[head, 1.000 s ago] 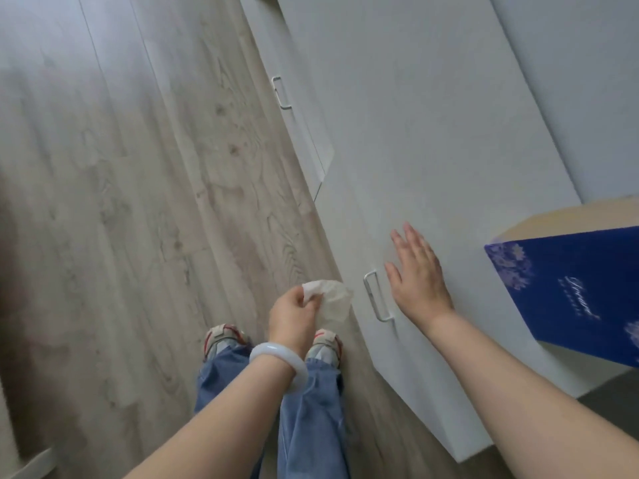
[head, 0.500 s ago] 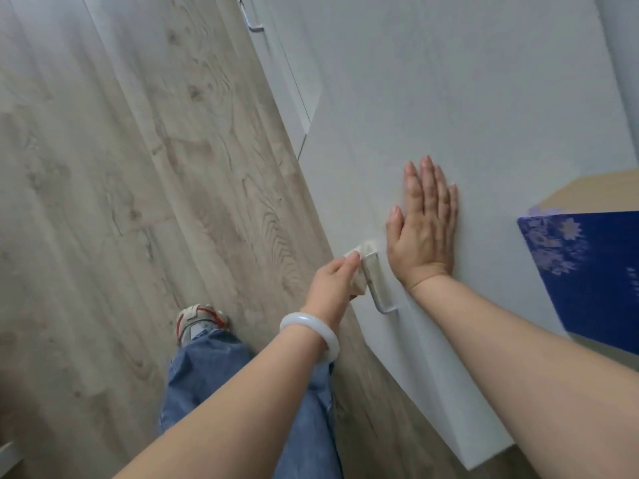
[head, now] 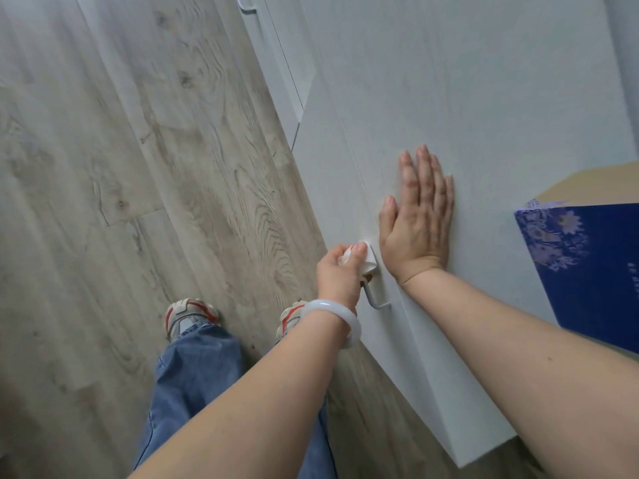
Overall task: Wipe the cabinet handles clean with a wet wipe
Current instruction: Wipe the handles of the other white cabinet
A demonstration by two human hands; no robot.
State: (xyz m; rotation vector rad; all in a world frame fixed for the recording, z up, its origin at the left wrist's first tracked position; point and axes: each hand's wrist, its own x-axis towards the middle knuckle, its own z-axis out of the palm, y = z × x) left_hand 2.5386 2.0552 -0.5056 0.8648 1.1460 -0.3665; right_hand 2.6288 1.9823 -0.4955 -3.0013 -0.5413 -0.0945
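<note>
The left hand (head: 340, 271) holds a white wet wipe (head: 366, 259), and its fingers are curled around the wipe and the near handle (head: 375, 299) together. The wipe is wrapped on the upper part of that handle, on the white cabinet door (head: 466, 98). The lower end of the handle pokes out bare below the hand, so it looks like that bit has not been rubbed yet.

The right hand (head: 418, 219) lies flat on the door just right of the handle. Its fingers are straight and hold nothing. It seems to be keeping the door steady.

A second handle (head: 246, 6) sits far away at the top, on another door. No hand is near it, so it is probably left to do. The job looks like it has only just started.

A blue box (head: 587, 267) with flowers sits on the right.
</note>
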